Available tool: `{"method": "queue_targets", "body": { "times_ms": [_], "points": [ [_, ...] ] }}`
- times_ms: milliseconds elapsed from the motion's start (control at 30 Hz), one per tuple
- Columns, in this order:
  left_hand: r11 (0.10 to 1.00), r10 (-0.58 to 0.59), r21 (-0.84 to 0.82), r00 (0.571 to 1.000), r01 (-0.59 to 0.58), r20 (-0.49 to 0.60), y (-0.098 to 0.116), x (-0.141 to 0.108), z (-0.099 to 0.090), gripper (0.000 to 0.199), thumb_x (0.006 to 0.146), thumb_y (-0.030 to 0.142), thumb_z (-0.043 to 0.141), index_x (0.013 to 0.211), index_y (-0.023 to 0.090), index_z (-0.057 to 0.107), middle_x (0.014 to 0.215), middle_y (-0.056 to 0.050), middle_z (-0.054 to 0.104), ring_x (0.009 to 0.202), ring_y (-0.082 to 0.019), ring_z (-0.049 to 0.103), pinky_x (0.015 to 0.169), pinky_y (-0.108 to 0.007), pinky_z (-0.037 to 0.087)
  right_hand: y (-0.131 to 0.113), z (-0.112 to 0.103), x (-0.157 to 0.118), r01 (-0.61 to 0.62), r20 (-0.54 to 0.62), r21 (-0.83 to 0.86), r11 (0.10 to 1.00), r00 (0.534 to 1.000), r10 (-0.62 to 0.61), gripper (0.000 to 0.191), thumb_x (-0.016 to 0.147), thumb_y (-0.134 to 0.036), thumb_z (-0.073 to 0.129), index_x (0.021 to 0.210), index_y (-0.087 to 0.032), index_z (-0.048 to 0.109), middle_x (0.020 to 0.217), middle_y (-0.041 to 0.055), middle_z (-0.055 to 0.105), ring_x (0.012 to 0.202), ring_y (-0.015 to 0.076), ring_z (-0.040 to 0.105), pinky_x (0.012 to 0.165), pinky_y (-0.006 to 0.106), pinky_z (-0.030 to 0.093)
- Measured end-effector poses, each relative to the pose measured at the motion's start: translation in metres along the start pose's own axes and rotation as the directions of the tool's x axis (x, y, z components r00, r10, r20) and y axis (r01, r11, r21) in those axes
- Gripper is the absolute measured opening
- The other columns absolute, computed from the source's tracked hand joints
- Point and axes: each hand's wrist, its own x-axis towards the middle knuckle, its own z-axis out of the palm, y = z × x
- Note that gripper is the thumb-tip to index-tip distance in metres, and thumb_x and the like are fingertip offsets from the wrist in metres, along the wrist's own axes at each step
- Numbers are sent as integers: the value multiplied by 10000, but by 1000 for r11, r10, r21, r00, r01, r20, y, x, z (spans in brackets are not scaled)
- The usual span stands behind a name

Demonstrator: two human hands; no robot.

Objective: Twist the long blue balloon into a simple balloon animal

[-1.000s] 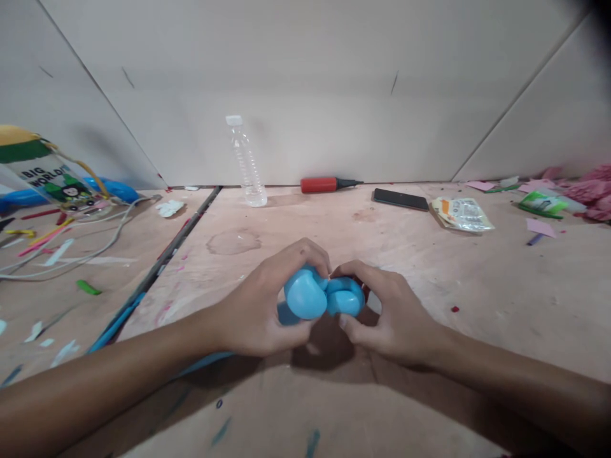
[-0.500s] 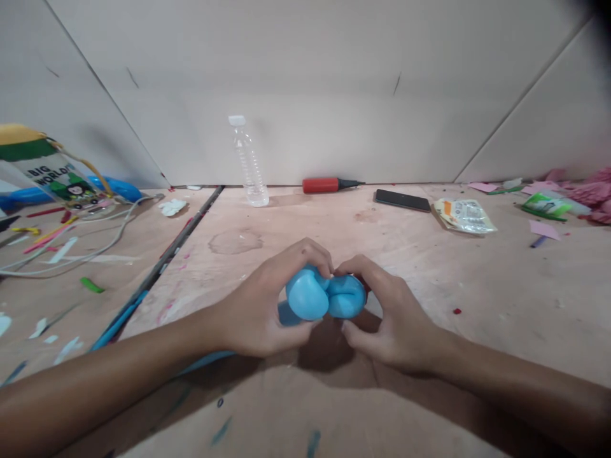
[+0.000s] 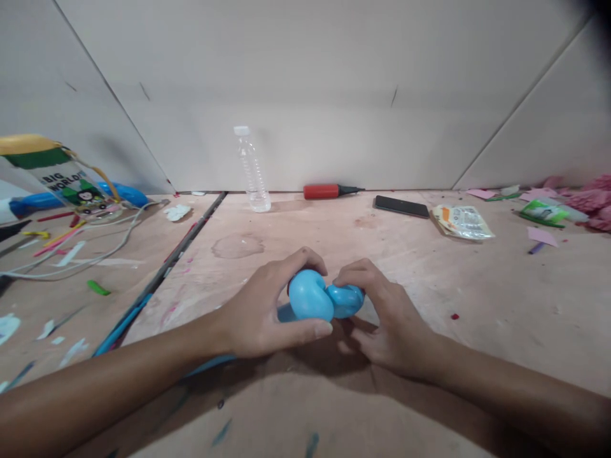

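1. Blue balloon (image 3: 308,296), twisted into rounded lobes, sits between both hands, above the near middle of the wooden surface (image 3: 501,280).
2. Left hand (image 3: 255,312): curved around the bigger lobe, fingers over the top, thumb along the lower edge.
3. Right hand (image 3: 401,321): fingers closed on the smaller, creased lobe; thumb lower down, its contact unclear.
4. Light-blue length (image 3: 212,364) shows beneath the left forearm; can't tell if it joins the balloon.
5. Risk, my read: the pinch between lobes could unwind if either hand lets its lobe turn. Squeezing the creased lobe hard, or a fingernail digging in, could pop it. Slick rubber could also slip from the right fingers.
6. Behind: plastic bottle (image 3: 254,178) upright, red hand pump (image 3: 321,191) lying near the wall (image 3: 305,95), smartphone (image 3: 401,207) beside a plastic packet (image 3: 462,221). All well apart from the hands.
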Motion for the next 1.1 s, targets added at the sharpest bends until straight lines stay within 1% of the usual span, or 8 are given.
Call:
{"method": "queue_targets", "body": {
  "times_ms": [200, 300, 467, 633, 733, 900, 1000, 1100],
  "points": [
    [991, -39, -131, 999, 38, -4, -2, 1, 0, 369, 912, 474, 709, 1147, 225, 570, 1025, 17, 610, 891, -175, 586, 794, -292, 446, -3, -3, 4, -27, 7, 62, 998, 1000, 27, 582, 712, -20, 691, 1205, -272, 515, 1131, 20, 581, 1028, 206, 586, 853, 346, 508],
    [984, -84, -159, 996, 79, -27, -4, 1, 1, 354, 915, 468, 705, 1141, 230, 571, 1015, 21, 603, 893, -176, 574, 791, -291, 437, -1, -3, 4, 20, -31, 20, 1000, 999, -19, 517, 691, 33, 625, 1101, -265, 527, 1105, 25, 572, 1059, 218, 569, 880, 362, 494],
    [978, -141, -166, 988, 129, -62, -4, 1, 3, 373, 929, 530, 688, 1132, 239, 571, 1006, 25, 601, 895, -178, 564, 795, -301, 428, -3, -4, 4, -6, 19, 0, 1000, 1000, 6, 470, 647, 50, 601, 987, -253, 488, 1244, 59, 502, 1216, 248, 523, 1001, 404, 471],
    [973, -158, -180, 984, 142, -79, -4, -1, 5, 410, 933, 588, 677, 1135, 248, 568, 1040, 21, 608, 923, -187, 568, 796, -310, 427, -8, -4, 2, -175, 64, 217, 960, 984, 164, 410, 828, -184, 723, 1140, -275, 474, 1327, 75, 528, 1228, 260, 556, 1011, 432, 492],
    [962, -165, -228, 985, 152, -42, -5, -1, 8, 351, 985, 556, 629, 1156, 255, 570, 1073, 15, 598, 976, -187, 565, 834, -309, 437, -6, -4, 2, -256, 59, 248, 934, 967, 249, 498, 875, -171, 668, 1315, -289, 467, 1321, 75, 586, 1203, 264, 589, 1007, 445, 496],
    [950, -215, -236, 977, 207, -11, -4, -1, 11, 343, 1009, 566, 588, 1164, 264, 544, 1062, 5, 580, 980, -192, 559, 812, -311, 442, -2, -6, 7, -184, 83, 208, 961, 982, 170, 439, 844, -110, 654, 1240, -281, 573, 1201, 38, 630, 1132, 244, 612, 979, 410, 498],
    [931, -261, -259, 965, 256, 14, -3, -2, 11, 449, 982, 592, 605, 1266, 269, 477, 1168, -26, 596, 1014, -212, 586, 812, -325, 472, -1, -4, 6, -248, 24, 242, 938, 968, 250, 435, 877, -172, 688, 1268, -286, 535, 1231, 36, 624, 1138, 236, 618, 969, 398, 508],
    [944, -283, -137, 949, 301, 137, 1, -1, 11, 549, 910, 623, 665, 1270, 237, 517, 1052, -34, 664, 859, -210, 620, 707, -307, 474, -1, -1, 3, -310, -45, 311, 898, 940, 340, 439, 907, -285, 729, 1278, -295, 495, 1165, 28, 628, 1034, 212, 648, 874, 360, 543]
  ]
}}
